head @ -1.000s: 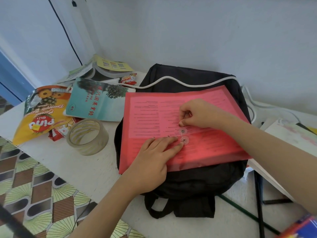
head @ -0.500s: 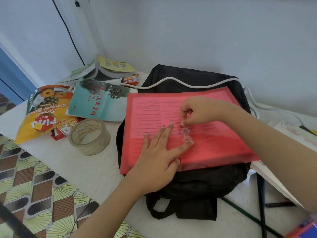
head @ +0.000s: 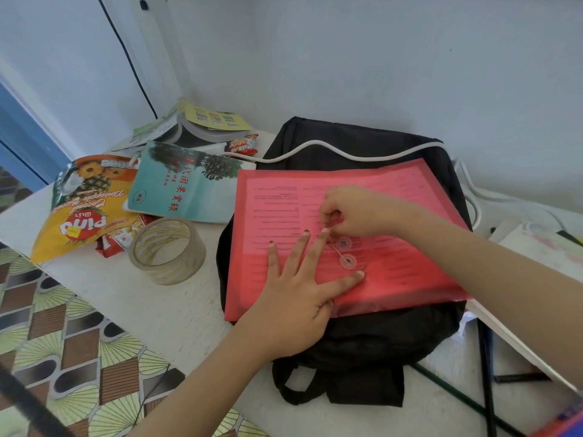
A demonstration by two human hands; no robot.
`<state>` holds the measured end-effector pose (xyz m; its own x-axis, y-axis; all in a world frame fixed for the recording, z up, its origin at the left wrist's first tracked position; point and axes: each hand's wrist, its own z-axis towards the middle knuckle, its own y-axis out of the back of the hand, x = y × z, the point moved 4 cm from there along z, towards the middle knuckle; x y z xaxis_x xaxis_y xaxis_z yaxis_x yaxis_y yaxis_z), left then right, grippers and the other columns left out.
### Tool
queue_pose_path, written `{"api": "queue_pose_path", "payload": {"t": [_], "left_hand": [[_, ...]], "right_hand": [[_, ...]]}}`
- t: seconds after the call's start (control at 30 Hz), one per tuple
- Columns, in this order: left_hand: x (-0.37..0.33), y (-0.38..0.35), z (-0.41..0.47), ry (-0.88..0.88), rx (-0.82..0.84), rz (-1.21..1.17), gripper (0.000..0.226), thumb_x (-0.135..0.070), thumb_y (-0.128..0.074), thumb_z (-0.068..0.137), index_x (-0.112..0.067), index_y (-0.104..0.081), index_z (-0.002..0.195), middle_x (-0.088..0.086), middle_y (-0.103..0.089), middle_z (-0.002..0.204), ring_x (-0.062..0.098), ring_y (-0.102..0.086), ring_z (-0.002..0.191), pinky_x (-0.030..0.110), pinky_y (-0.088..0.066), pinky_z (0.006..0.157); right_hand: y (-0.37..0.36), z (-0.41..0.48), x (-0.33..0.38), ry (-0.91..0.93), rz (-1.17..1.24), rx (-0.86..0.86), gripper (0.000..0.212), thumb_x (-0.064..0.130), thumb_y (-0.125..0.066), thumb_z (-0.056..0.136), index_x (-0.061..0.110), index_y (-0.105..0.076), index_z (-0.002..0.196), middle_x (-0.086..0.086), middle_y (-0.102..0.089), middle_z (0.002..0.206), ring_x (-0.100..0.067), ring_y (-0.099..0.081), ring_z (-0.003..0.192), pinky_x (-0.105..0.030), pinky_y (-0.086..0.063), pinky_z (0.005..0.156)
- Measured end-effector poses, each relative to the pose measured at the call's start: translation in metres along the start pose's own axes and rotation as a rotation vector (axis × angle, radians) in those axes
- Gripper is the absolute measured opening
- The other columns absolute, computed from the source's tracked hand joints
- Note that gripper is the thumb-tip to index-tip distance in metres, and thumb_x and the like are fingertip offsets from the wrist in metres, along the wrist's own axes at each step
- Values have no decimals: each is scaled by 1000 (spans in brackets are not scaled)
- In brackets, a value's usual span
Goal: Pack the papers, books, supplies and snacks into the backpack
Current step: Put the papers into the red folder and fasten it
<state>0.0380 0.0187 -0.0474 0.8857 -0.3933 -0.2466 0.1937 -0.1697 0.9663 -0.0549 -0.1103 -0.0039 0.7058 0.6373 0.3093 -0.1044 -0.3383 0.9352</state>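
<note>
Left hand (head: 293, 298) now flat across red folder (head: 410, 279)

- We see a translucent red folder (head: 410, 279) and a plain black backpack (head: 362, 339).
- We see a teal book (head: 202, 200) with red characters.
- We note a yellow-orange, pineapple-printed snack bag (head: 79, 225).
- At lower left, the floor (head: 47, 329) shows green fans and brown squares.

Bright, even daylight — soft shadows, edges bowed.

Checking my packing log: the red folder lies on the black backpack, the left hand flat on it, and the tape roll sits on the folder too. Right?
One slip: the tape roll stands on the table beside the black backpack, not on the red folder, as the head view shows. The left hand does lie flat on the folder.
</note>
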Motion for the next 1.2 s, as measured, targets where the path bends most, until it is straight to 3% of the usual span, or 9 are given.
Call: {"api": "queue_pose_path", "payload": {"t": [0.1, 0.27, 0.47, 0.77, 0.93, 1.2], "left_hand": [[0, 0, 0, -3, -10, 0, 61, -43, -4, 79, -62, -4, 136, -4, 33, 150, 15, 35, 133, 55, 25, 104], [-3, 3, -2, -44, -34, 32, 60, -36, -13, 84, -50, -11, 142, -7, -8, 156, 14, 3, 141, 46, 28, 102], [-7, 4, 2, -105, -156, 70, 55, -29, -32, 80, -37, -41, 134, 1, -45, 138, 19, -33, 127, 46, -5, 111], [-7, 5, 1, -99, -184, 31, 55, -29, -31, 81, -38, -39, 135, 0, -41, 140, 18, -28, 127, 42, 2, 112], [-6, 5, 0, -97, -194, 26, 55, -29, -31, 81, -39, -38, 135, -1, -41, 141, 17, -27, 127, 41, 4, 111], [-6, 3, 1, -100, -195, 29, 55, -28, -32, 81, -38, -38, 134, -1, -40, 140, 18, -29, 128, 41, 3, 112]], "right_hand": [[-3, -1, -3, 18, 29, -43, 4, 15, -71, 75, 15, -67, 77, 12, -49, 72, -12, -50, 78, -32, -45, 75], [-5, -9, -12, -2, 133, -103, 11, 16, -76, 74, 9, -70, 79, 12, -50, 72, -3, -45, 68, -18, -37, 66], [-6, -9, -17, -41, 186, -123, 10, 16, -77, 73, 12, -70, 77, 4, -59, 77, -2, -47, 68, -25, -41, 69], [-2, -16, -29, -107, 179, -131, 7, 12, -74, 75, 15, -68, 74, 10, -59, 72, 0, -50, 65, -12, -37, 60], [-1, -29, -33, -122, 158, -126, 7, 14, -72, 76, 17, -67, 74, 6, -60, 75, -7, -54, 69, -22, -43, 65], [-1, -25, -20, -82, 15, -205, 12, 25, -69, 80, 25, -58, 75, 17, -43, 73, -8, -47, 77, -29, -41, 72]]}}
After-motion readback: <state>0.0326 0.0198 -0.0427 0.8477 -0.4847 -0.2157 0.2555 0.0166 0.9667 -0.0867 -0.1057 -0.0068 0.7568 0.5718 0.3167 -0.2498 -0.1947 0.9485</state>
